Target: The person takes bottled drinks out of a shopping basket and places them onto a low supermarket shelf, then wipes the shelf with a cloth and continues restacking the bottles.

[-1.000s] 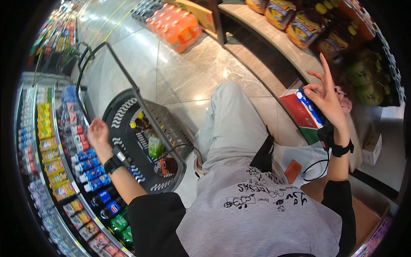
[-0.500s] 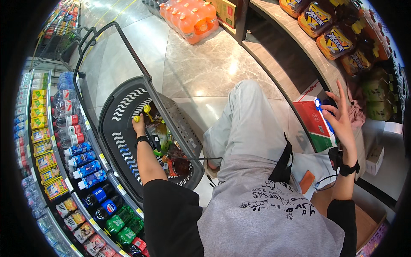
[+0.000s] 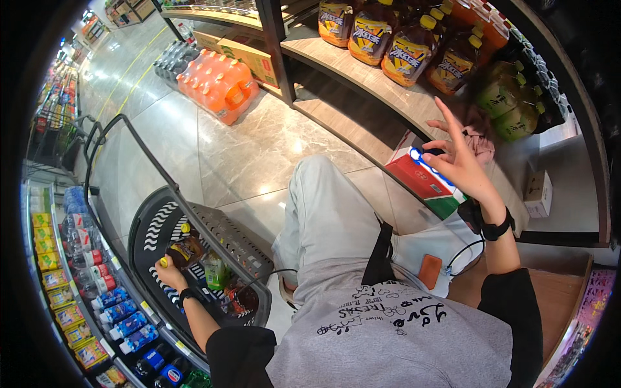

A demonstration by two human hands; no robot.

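Observation:
My left hand (image 3: 171, 277) reaches into a dark grey shopping basket (image 3: 251, 253) and is closed around a yellow-capped bottle, gripping it at the cap end (image 3: 163, 262). A dark tea bottle with an orange label (image 3: 186, 251) shows beside the fingers; I cannot tell whether it is the gripped one. A second yellow cap (image 3: 186, 228) is just beyond. Also in the basket are a green-labelled pack (image 3: 216, 270) and a dark reddish bottle (image 3: 243, 301). My right hand (image 3: 458, 158) is raised on the right, holding nothing, fingers spread, in front of a red, white and green box (image 3: 420, 176).
Large yellow-capped tea bottles (image 3: 409, 55) and green drink bottles (image 3: 511, 103) stand on a wooden shelf (image 3: 336, 64). Shrink-wrapped orange drinks (image 3: 218, 84) sit on the tiled floor. Along the left runs a shelf of bottles (image 3: 126, 317) and yellow packs. A shopping cart (image 3: 55, 139) stands at far left.
The view has swung rightward, so the basket and floor sit further left. My left hand still grips at a yellow cap, and an orange label now shows. My right hand stays raised and spread.

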